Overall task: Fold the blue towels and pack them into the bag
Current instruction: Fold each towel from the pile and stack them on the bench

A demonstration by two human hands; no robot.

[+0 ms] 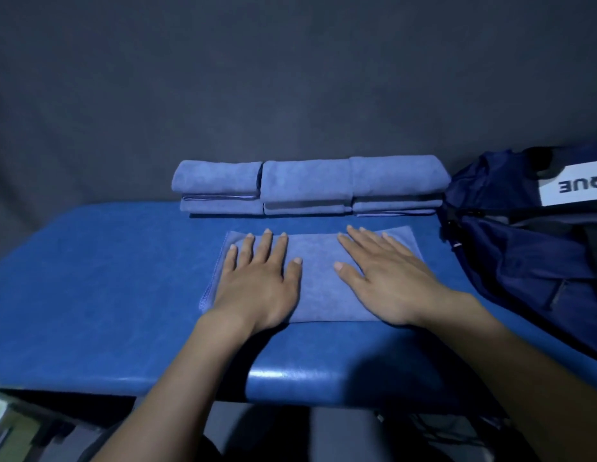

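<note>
Nearest, the padded blue table (100,295) is seen with its rounded front edge catching a highlight. Two bare forearms are extended over that edge. The left hand (257,288) is laid palm down on the left half of a folded blue towel (318,281), with its fingers (265,246) held straight and slightly spread; nothing is gripped. The right hand (387,281) is laid flat on the right half of the same towel, its fingers (360,243) likewise straight and fanned toward the far edge, and nothing is held by it. The towel is spread as a flat rectangle near the middle of the table, with its stitched hem visible along the left side.

Beyond the hands, a row of folded towels (307,181) is set along the far edge of the table. Three stacks are placed side by side and touching, each made of more than one folded piece; the exact count cannot be told.

To the right, a dark navy bag (523,248) is rested on the table, just beside the right end of the row. A white label (570,186) with dark lettering is borne on its upper part. Behind everything, a dark grey backdrop (257,78) is hung.
</note>
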